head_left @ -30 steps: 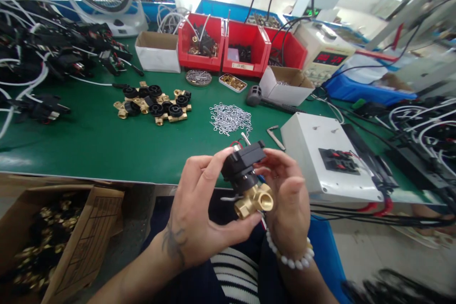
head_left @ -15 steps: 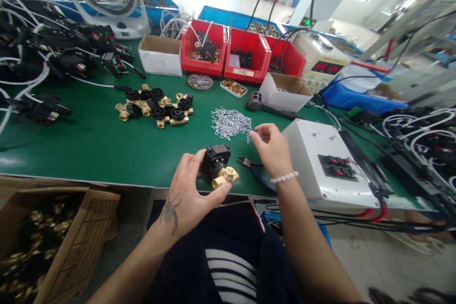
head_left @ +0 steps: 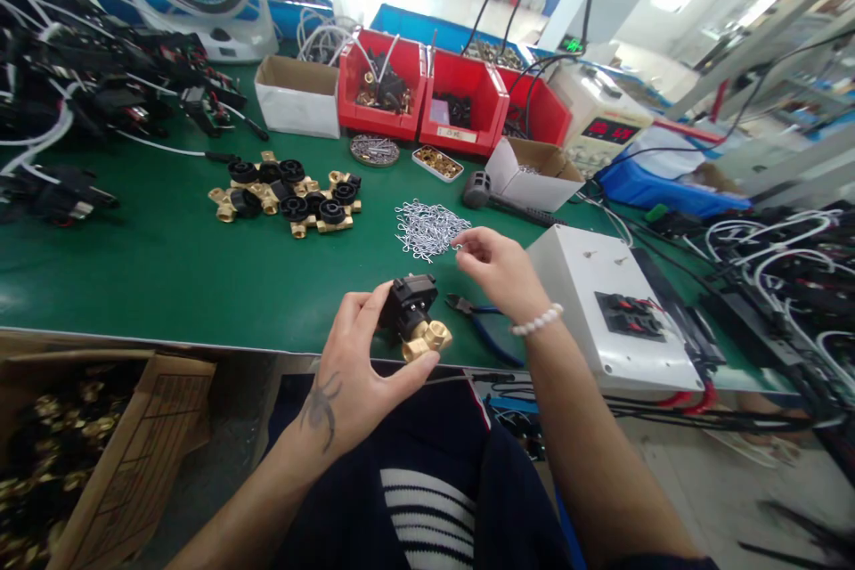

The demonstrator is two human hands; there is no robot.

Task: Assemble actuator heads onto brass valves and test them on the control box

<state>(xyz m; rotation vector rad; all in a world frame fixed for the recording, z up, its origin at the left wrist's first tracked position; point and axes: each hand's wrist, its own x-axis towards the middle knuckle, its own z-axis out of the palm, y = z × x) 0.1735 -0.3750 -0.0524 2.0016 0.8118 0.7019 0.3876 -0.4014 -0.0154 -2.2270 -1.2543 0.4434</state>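
Note:
My left hand is wrapped round a brass valve with a black housing; its brass ports point toward me, low over the bench's front edge. My right hand is at the right edge of a pile of silvery cotter pins. Its thumb and index finger are pinched together there, and whatever lies between the tips is too small to tell. Below that hand lie cutting pliers with dark blue handles, partly under the wrist.
Several brass valves with black caps lie left of the pins. Behind stand red bins, a dish of small pins and a tray of brass parts. A hammer and a grey box are to the right.
My right hand has shifted slightly left, closer over the pins, its fingers drawn together. My left hand and the valve have barely moved. The view has shifted slightly.

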